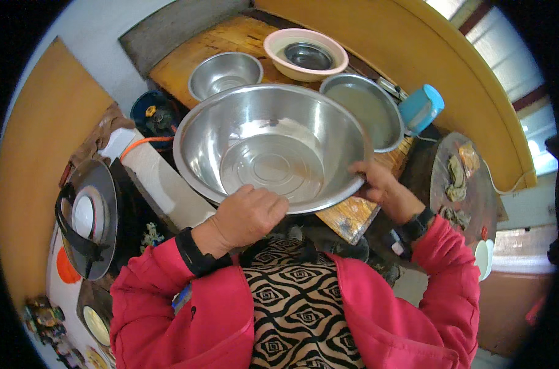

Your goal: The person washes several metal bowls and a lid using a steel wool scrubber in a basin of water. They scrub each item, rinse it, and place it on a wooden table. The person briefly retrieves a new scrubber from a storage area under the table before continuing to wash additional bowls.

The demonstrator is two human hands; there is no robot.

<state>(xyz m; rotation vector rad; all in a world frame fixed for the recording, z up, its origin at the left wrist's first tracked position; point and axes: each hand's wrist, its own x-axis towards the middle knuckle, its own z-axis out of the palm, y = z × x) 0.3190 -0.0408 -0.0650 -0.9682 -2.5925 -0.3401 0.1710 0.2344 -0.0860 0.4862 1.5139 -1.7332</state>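
A large stainless steel basin [272,147] tilts toward me over a wooden table. A shallow layer of what looks like water lies on its ringed bottom. My left hand [247,216] is closed at its near rim, with the fingertips hidden. At the right side of the rim, my right hand [383,187] grips with some fingers underneath, out of sight. Just beyond the basin are a smaller steel bowl [226,74] and a round steel pan [362,108] of cloudy liquid.
Behind stands a pink basin [307,74] holding a metal bowl [308,56]. A blue pitcher [420,110] is at the wooden table's [182,64] right. Left are a dark bucket [154,115], an orange hose [145,142] and a wok [106,221]. Cloths [455,177] lie on a round surface right.
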